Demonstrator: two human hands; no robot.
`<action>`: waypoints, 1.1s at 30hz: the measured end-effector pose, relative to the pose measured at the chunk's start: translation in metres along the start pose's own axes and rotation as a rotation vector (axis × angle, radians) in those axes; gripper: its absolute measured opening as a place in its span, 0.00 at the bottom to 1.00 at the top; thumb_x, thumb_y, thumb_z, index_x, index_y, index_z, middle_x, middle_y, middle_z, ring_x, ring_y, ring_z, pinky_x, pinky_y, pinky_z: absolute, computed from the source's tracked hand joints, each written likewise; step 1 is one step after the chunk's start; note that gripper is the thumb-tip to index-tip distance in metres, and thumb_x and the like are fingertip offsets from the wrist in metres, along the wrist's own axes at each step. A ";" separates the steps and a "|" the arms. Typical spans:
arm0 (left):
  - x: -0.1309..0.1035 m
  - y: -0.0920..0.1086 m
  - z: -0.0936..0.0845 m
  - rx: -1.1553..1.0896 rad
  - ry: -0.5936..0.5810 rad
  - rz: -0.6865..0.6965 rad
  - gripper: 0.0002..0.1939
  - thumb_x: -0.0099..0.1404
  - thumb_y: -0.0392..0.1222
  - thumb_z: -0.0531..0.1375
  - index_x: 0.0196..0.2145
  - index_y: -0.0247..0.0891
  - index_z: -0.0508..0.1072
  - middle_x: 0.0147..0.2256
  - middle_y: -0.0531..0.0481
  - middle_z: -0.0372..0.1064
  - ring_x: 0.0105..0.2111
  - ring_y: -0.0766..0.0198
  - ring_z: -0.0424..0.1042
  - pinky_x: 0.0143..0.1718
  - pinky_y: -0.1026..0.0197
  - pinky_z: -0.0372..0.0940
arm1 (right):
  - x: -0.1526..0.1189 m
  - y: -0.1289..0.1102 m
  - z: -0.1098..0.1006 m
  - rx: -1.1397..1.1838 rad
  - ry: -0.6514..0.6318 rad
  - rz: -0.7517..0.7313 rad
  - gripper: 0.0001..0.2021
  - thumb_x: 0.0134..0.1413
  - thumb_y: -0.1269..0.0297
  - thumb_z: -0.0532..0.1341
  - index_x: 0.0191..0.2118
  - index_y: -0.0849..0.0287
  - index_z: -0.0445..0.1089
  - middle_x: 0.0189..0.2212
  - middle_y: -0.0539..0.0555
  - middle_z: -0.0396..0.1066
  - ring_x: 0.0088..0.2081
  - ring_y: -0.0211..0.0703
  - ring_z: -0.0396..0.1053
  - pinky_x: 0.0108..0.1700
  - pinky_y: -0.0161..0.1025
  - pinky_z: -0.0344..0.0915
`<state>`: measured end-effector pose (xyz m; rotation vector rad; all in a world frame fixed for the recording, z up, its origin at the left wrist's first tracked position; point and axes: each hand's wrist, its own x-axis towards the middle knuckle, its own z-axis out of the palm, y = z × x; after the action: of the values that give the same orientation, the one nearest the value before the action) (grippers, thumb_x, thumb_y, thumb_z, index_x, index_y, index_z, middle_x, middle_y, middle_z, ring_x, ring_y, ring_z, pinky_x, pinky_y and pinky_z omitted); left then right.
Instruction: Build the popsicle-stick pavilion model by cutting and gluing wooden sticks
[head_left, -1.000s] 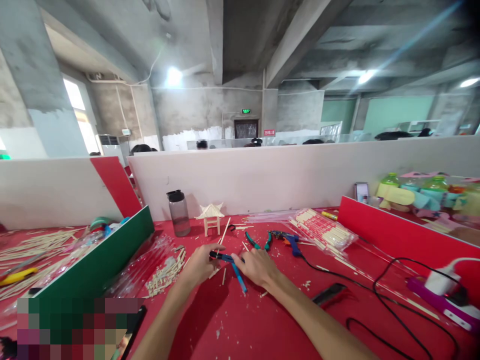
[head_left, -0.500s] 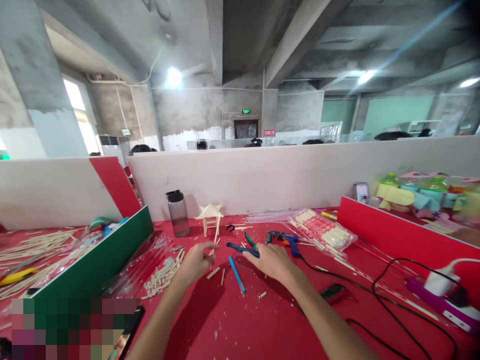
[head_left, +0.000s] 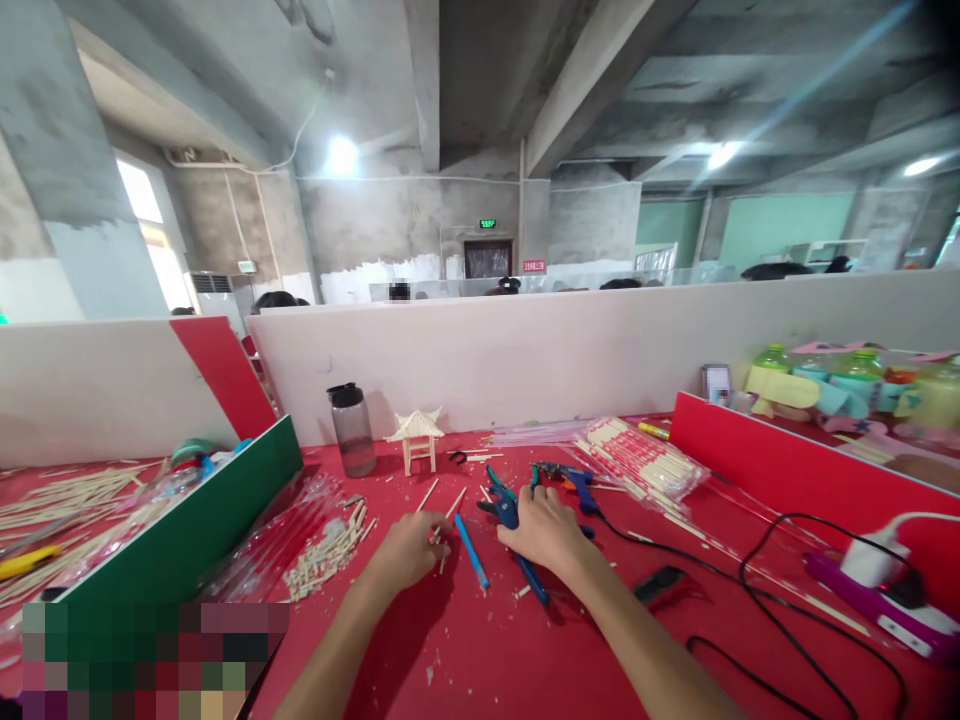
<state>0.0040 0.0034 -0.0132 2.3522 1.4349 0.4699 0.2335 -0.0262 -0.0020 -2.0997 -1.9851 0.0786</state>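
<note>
Blue cutter is turned beneath palm-down right hand; left hand is curled; neither hold can be told.

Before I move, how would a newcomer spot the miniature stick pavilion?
Find the white partition behind the red tabletop. In front of it, left of centre, stands a black-lidded water bottle; the miniature stick pavilion is just right of it. Unlike the bottle and loose sticks, it has a peaked roof on slim posts.

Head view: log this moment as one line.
left hand: near loose sticks; right hand: on blue tool; blue pen: between hands; stick pavilion: upright
</note>
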 end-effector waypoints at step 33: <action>0.000 -0.004 0.013 -0.098 0.008 -0.082 0.12 0.52 0.33 0.59 0.36 0.38 0.66 0.28 0.50 0.74 0.29 0.61 0.72 0.27 0.65 0.54 | -0.005 -0.027 0.011 0.147 0.056 -0.701 0.16 0.61 0.72 0.51 0.51 0.55 0.68 0.39 0.55 0.69 0.44 0.45 0.66 0.46 0.37 0.58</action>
<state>0.0066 0.0030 -0.0263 2.2082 1.4710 0.5161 0.2049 -0.0283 -0.0073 -1.2111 -2.4634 0.0327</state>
